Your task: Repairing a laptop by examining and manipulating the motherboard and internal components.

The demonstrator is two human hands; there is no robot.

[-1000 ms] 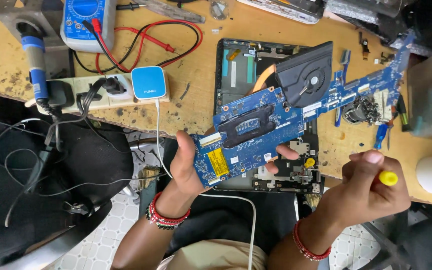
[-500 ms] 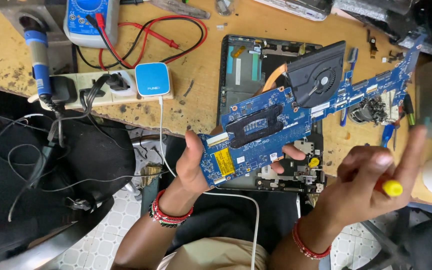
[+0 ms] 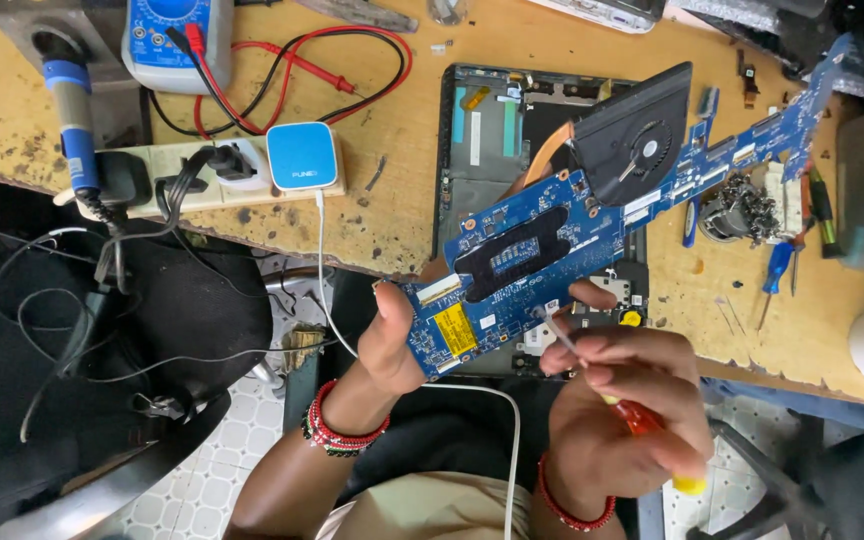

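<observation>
Blue laptop motherboard (image 3: 592,225), black fan (image 3: 632,135) attached, is gripped at its lower corner by the left hand (image 3: 392,335) and held tilted above the opened laptop base (image 3: 487,130) on the wooden table (image 3: 392,215). A red-and-yellow screwdriver (image 3: 642,425) is clenched in the right hand (image 3: 627,410), its tip pressed against the board's lower edge.

Worn wooden bench (image 3: 402,215), laptop base (image 3: 487,140), power strip (image 3: 187,180), multimeter (image 3: 167,40)

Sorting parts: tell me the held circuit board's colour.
Blue circuit board, yellow sticker; head view shows it.
</observation>
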